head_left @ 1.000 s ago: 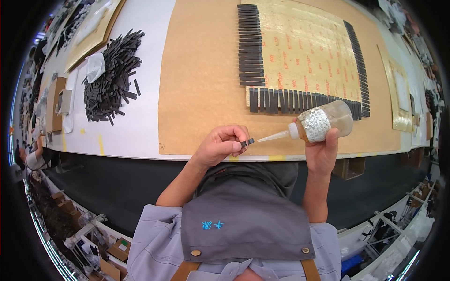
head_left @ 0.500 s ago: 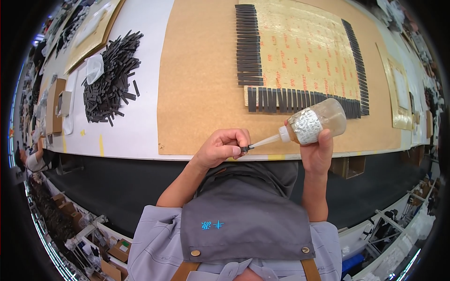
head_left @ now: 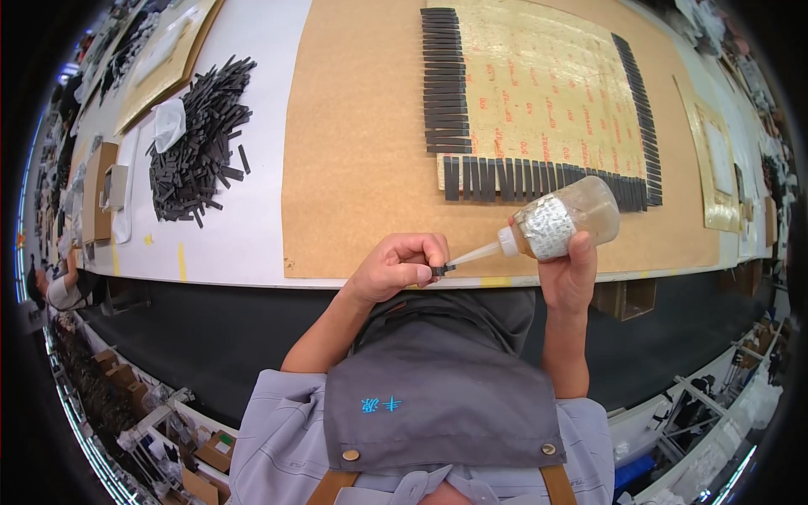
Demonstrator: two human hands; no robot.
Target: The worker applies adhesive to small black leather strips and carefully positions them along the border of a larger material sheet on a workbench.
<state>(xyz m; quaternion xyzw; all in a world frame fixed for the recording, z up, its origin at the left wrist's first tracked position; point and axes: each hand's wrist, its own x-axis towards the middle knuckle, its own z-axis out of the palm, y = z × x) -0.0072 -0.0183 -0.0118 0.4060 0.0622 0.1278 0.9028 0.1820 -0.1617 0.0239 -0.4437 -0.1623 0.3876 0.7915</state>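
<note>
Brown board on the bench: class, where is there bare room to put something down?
Bare room: the brown board left of the strip rows, and the white bench between the board and the loose strip pile. Crowded: around the yellow sheet, edged with strips.

Small dark piece (head_left: 439,270) mostly hidden in left hand's (head_left: 397,268) fingers.

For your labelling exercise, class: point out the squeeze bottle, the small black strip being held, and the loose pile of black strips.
squeeze bottle (head_left: 566,220), head view, on its labelled body.
small black strip (head_left: 441,269), head view, on the end showing past the fingers.
loose pile of black strips (head_left: 195,147), head view, on the heap's middle.
</note>
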